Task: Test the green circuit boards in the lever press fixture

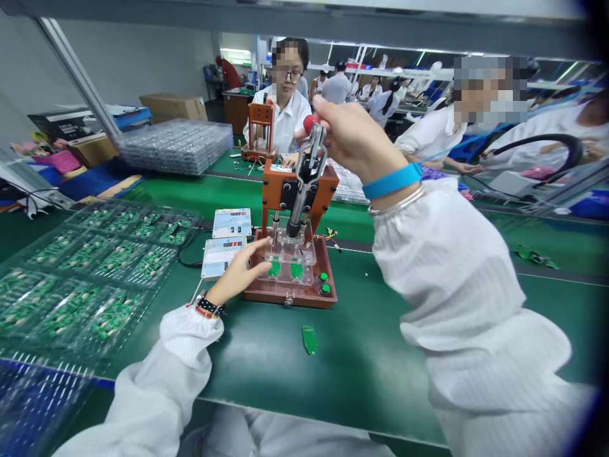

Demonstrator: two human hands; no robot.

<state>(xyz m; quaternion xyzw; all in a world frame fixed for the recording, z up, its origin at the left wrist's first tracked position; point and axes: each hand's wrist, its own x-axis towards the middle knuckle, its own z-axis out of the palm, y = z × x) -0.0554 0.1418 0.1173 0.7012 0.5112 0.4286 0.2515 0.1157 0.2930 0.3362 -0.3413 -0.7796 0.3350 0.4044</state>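
My right hand [354, 136] is raised and closed around the red knob [311, 123] of a toggle clamp lever [304, 181]. This lever stands on a brown test press [329, 185]. At the left side of the press, my left hand [240, 271] has its thumb and fingers apart, touching or close to the clear fixture plate [290, 251]. Two small green circuit boards [297, 271] sit in the clear fixture. Another green circuit board [309, 340] lies flat on the mat in front. Two green buttons [324, 283] are at the base's right corner.
Clear trays [157, 289] of green boards cover the left side. Two white meter boxes [232, 223] with red digits stand beside the press. Stacked clear trays [176, 147] are behind. Across the bench a person [304, 105] sits near a second press [261, 127]. A shelf edge crosses overhead.
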